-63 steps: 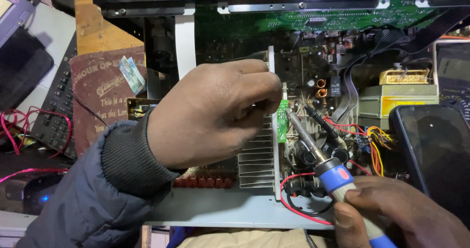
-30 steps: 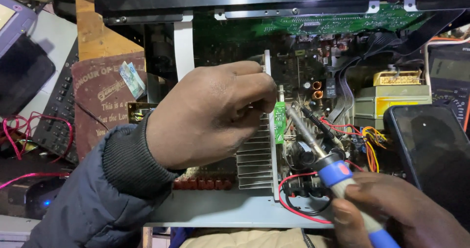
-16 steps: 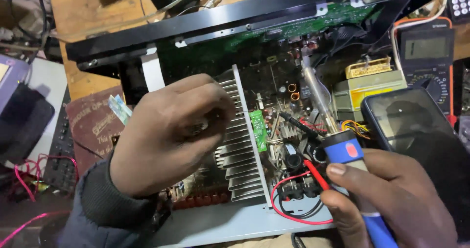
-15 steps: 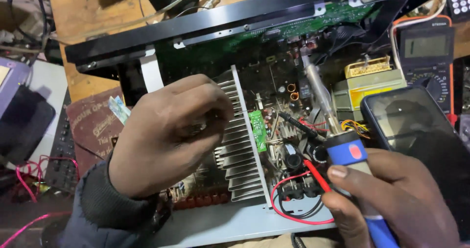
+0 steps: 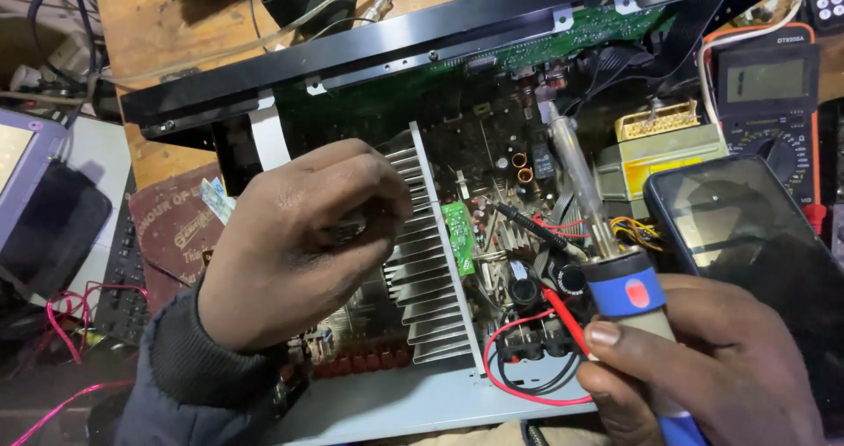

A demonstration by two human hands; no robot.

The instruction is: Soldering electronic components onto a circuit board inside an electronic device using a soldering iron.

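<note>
Hands work over an opened amplifier lying on a wooden desk, its lid off and its boards bare. The finned metal heat sink inside it serves as the landmark.

The left hand rests against the left side of the heat sink, fingers curled in a closed grip with the fingertips pinched together at the upper fins; whatever they pinch is too hidden to tell. A dark padded sleeve covers the wrist.

The right hand sits to the lower right of the heat sink, its grip wrapped tight around the blue handle of a soldering iron. The iron's metal barrel slants up and away from the hand, right of the heat sink, with its tip over the dark circuit board near the back of the case.

Just right of the heat sink stands a small green board. Below it, red and black wires loop across the grey floor of the case. Further right of the heat sink sit a yellowish transformer, a dark phone with its screen off, and behind that a multimeter. Left of the heat sink, past the left hand, lies a brown book.
</note>
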